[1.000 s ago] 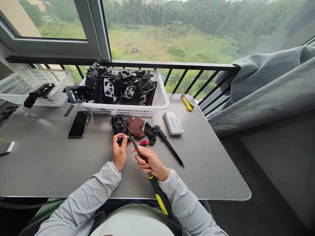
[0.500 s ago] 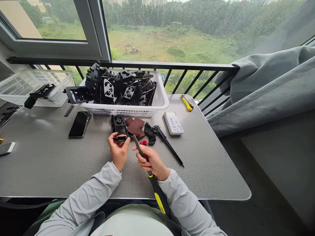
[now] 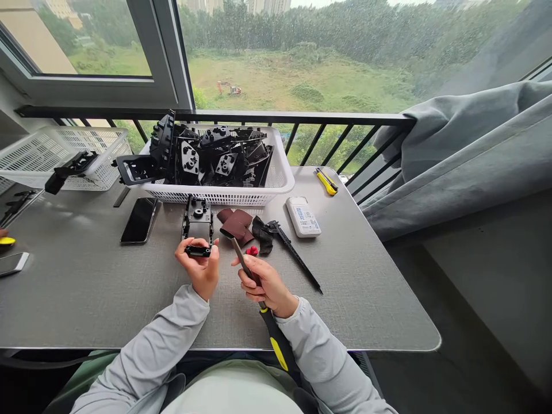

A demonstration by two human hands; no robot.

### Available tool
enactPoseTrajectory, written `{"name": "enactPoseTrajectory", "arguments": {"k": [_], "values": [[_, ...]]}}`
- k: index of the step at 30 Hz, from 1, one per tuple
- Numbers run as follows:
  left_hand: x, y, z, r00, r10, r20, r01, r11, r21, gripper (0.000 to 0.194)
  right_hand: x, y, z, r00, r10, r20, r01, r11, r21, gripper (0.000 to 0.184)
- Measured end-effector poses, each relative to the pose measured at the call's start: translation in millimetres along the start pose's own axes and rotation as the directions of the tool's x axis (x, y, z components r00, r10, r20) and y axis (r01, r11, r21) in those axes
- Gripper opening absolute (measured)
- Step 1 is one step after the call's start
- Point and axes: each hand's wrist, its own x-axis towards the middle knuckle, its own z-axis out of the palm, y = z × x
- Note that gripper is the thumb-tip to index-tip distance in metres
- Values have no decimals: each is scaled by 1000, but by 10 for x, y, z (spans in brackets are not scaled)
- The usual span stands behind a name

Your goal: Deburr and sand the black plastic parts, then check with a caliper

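My left hand point(image 3: 199, 268) is closed round the near end of a black plastic frame part point(image 3: 199, 214), which tilts up away from me above the table. In my right hand point(image 3: 268, 284) is a flat metal file point(image 3: 240, 255), gripped by its blade. Its black and yellow handle point(image 3: 278, 339) points back along my right forearm. The file's tip is a short way right of the black part, apart from it. Just beyond the tip lie brown sandpaper pieces point(image 3: 237, 223), a small red thing point(image 3: 252, 250) and a crumpled black piece point(image 3: 261, 233).
A white basket point(image 3: 215, 194) heaped with black plastic parts stands at the back. Another white basket point(image 3: 103, 179) is at left. On the table are a phone point(image 3: 138, 220), black calipers point(image 3: 297, 257), a white box-shaped device point(image 3: 304, 217) and a yellow utility knife point(image 3: 326, 181). Fingertips show at the far left edge.
My left hand has moved left with the black part, which now shows more of its length and is farther from the file. My right hand holds the file almost still.
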Motion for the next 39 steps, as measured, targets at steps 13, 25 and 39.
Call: {"name": "enactPoseTrajectory", "arguments": {"k": [13,25,39], "values": [[236,112,-150,711,-454,537,666,680,-306,45,-57,-9,30,989,-17,148,19,1000,-17,34],[196,-80,-50,833,-505,225,544,823,-166,36,13,59,39,996,-57,-75,47,991,-125,46],[79,-36,-55,846,-437,306,485,869,-101,37,53,172,78,980,-126,-155,60,926,-374,41]]}}
